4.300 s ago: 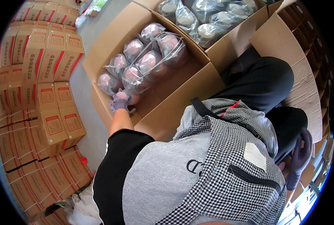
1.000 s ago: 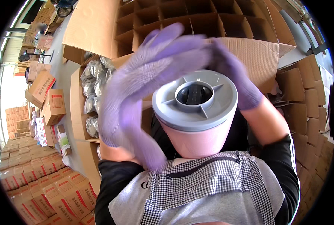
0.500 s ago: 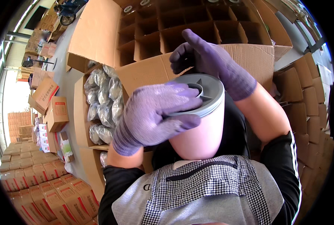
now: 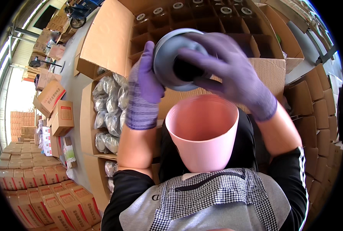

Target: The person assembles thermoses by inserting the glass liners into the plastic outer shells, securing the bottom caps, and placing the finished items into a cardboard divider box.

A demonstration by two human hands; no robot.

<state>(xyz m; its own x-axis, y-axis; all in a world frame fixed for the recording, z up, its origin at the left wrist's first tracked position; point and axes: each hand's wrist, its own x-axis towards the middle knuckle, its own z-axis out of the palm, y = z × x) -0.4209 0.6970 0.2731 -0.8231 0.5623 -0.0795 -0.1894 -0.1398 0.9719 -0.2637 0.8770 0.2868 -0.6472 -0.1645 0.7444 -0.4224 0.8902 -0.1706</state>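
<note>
A round grey lid (image 4: pixel 164 63) with a dark opening in its middle is tilted up in front of me, clear of the pink bucket. My left hand (image 4: pixel 144 88), in a purple knit glove, is closed round its left rim. The gloved right hand (image 4: pixel 233 73) has its fingers over the lid's right side and the dark opening; they are blurred by motion and partly hide it. Below, the tapered pink bucket (image 4: pixel 206 150) stands mouth up between my thighs, against my checked apron (image 4: pixel 213 188). Neither hand touches it.
Beyond my hands is a large open carton (image 4: pixel 106 42) with cardboard dividers and several clear-topped items with pale rings. Plastic-wrapped pieces (image 4: pixel 111 104) fill another carton at left. Folded cardboard (image 4: pixel 310 104) stands at right. Stacked cartons (image 4: pixel 52 204) line the lower left.
The grey lid has come off the pink bucket, moved up and left and tilted. The left hand has shifted from its top to its rim, and the right hand has come onto it.
</note>
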